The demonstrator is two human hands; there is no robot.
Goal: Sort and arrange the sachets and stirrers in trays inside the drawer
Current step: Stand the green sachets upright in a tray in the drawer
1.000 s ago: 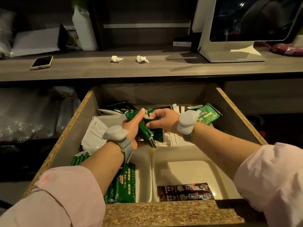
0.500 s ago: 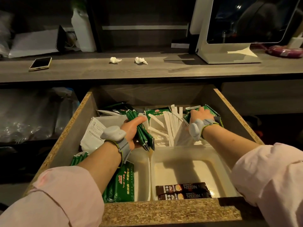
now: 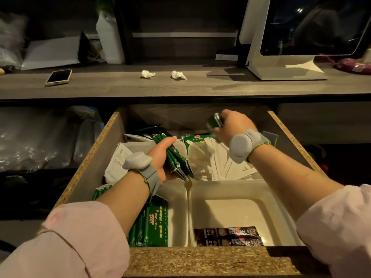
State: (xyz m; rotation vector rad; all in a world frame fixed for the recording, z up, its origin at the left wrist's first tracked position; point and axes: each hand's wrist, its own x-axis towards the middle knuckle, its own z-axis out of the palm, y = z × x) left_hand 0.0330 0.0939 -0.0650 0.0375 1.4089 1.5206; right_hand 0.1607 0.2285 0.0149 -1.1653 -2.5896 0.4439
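My left hand (image 3: 160, 157) grips a bundle of green sachets (image 3: 176, 159) over the middle of the open drawer (image 3: 200, 259). My right hand (image 3: 232, 127) is raised at the drawer's back right, shut on a green sachet (image 3: 212, 122) that is blurred. White paper-wrapped stirrers (image 3: 226, 167) lie fanned in the rear tray below it. The near right tray (image 3: 236, 189) holds two dark coffee sachets (image 3: 228, 236). More green sachets (image 3: 150, 227) lie in the near left tray (image 3: 178, 213), partly under my left forearm.
A white packet (image 3: 118, 163) leans at the drawer's left side. The counter above carries a phone (image 3: 58, 77), two crumpled tissues (image 3: 147, 74) and a white monitor stand (image 3: 285, 63). Plastic-wrapped goods (image 3: 40, 141) fill the shelf to the left.
My right hand left the bundle, reached to the drawer's back right, then lifted up holding a green sachet. My left hand kept the bundle almost still.
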